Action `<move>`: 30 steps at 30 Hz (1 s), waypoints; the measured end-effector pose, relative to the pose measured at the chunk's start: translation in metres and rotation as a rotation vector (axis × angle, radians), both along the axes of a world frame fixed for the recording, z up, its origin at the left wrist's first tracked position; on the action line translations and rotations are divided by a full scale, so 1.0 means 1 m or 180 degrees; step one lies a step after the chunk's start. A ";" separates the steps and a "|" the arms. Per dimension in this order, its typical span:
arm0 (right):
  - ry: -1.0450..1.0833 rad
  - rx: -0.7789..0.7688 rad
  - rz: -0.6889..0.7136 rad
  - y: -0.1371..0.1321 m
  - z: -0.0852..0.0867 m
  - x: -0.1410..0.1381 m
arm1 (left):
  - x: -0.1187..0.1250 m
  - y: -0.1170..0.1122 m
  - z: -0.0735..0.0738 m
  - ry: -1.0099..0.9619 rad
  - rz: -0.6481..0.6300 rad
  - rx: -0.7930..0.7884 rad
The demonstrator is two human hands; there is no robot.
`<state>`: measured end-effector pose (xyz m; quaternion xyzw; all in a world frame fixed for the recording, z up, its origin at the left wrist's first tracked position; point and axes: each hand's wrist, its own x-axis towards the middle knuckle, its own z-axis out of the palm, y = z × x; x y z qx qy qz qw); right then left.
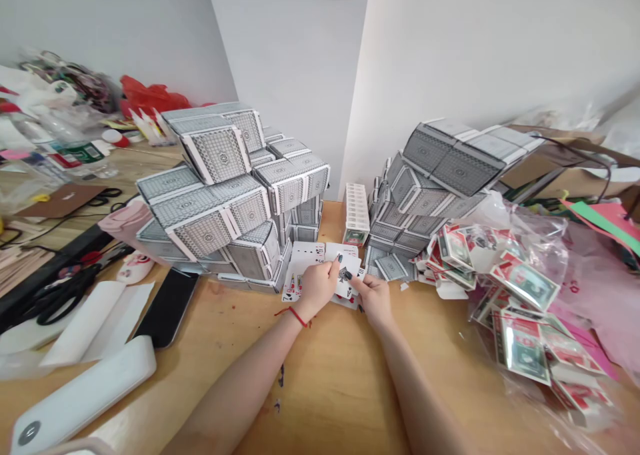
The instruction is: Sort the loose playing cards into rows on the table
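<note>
Near the middle of the table, my left hand (320,285) is closed in a pinch on a playing card (345,286), which looks like an ace of spades. My right hand (371,296) pinches the same card's right side, thumb on top; how many cards lie in this grip I cannot tell. Beneath and around both hands, face-up playing cards (306,253) lie spread on the wood. Stacks of grey-backed card blocks (210,208) rise to the left, and a similar pile (445,162) stands to the right. A narrow row of card boxes (356,212) sits between them.
Red-and-green card boxes (523,345) lie heaped at the right on clear plastic. A black phone (167,305), a white oblong device (87,395) and black scissors (63,295) are on the left. Behind the table is a white wall (295,62).
</note>
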<state>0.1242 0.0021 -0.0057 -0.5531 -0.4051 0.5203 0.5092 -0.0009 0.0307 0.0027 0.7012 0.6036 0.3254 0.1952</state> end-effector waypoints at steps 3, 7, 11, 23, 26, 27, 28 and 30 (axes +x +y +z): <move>0.0035 -0.0006 0.0011 0.000 -0.001 0.000 | -0.001 0.001 0.000 -0.0122 -0.0026 0.0065; 0.0079 0.0067 0.0040 0.002 -0.005 0.001 | -0.004 -0.002 0.000 -0.0499 -0.0228 0.0022; -0.0159 0.0246 -0.0214 0.004 -0.008 0.006 | -0.010 -0.005 0.002 -0.0584 -0.0663 -0.0105; -0.0341 0.0245 -0.0483 0.007 -0.009 0.010 | -0.014 -0.003 -0.004 -0.0566 -0.0825 -0.0346; -0.0364 0.0233 -0.0542 0.007 -0.008 0.010 | -0.014 -0.003 -0.004 -0.0611 -0.0821 -0.0456; -0.0381 0.0241 -0.0560 0.007 -0.008 0.009 | -0.014 -0.004 -0.004 -0.0649 -0.0835 -0.0499; -0.0397 0.0242 -0.0582 0.007 -0.007 0.009 | -0.014 -0.004 -0.004 -0.0697 -0.0859 -0.0545; -0.0399 0.0232 -0.0631 0.006 -0.006 0.008 | -0.013 -0.004 -0.003 -0.0815 -0.0909 -0.0642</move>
